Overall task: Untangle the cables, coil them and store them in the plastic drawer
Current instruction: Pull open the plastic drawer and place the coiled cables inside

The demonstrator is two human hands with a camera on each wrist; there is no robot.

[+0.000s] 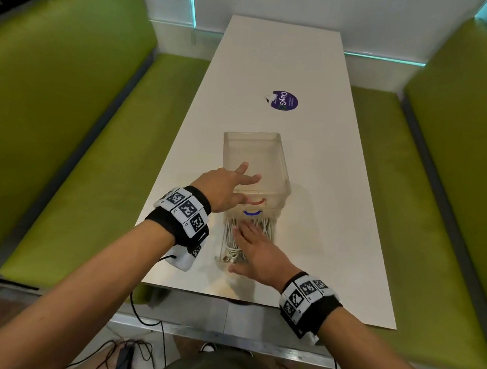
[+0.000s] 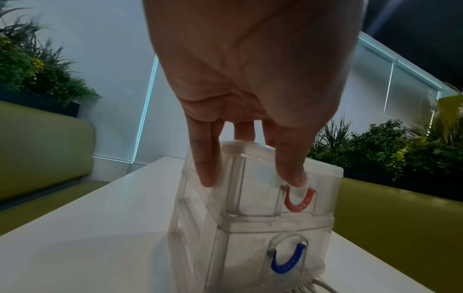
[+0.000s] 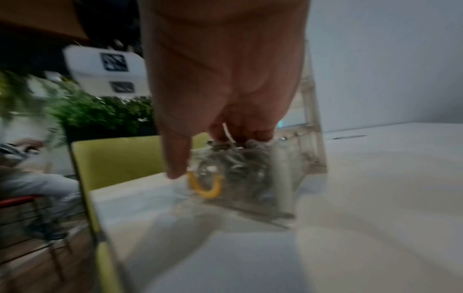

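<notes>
A clear plastic drawer unit stands on the white table. My left hand rests on its top with fingers straight and spread, thumb by the red handle. The wrist view shows the same: left hand, unit, red handle, blue handle. The bottom drawer is pulled out towards me and holds white cables. My right hand lies flat on them. Its blurred wrist view shows the right hand pressing on the cables above a yellow handle.
A round purple sticker lies further up the table. Green benches flank it on both sides. The table's near edge is just behind the pulled-out drawer. Black wires trail on the floor below.
</notes>
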